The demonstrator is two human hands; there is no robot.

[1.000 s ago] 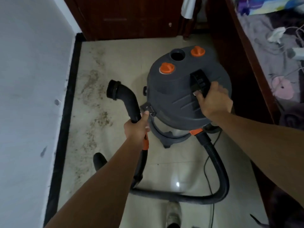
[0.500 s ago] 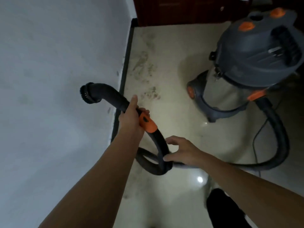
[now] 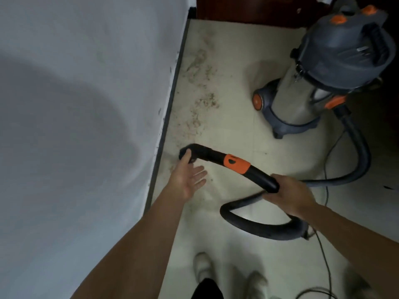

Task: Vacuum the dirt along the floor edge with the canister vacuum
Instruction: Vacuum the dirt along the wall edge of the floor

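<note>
Gripping the wand (image 3: 261, 176) behind its orange collar (image 3: 236, 164), the R hand (image 3: 289, 196) has taken over from the L hand (image 3: 189, 179), which held it 0.5 s ago. The nozzle (image 3: 194, 148) is now lowered beside the baseboard (image 3: 170, 102), at the near end of the dirt (image 3: 204, 102). The canister vacuum (image 3: 323, 72) stands well to the right, with the hose (image 3: 259, 228) looped between. L hand is palm-up, fingers spread, thumb apparently touching the nozzle.

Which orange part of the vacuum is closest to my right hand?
The orange collar on the black wand, just ahead of the right hand; the rest all sit on the canister.
</note>
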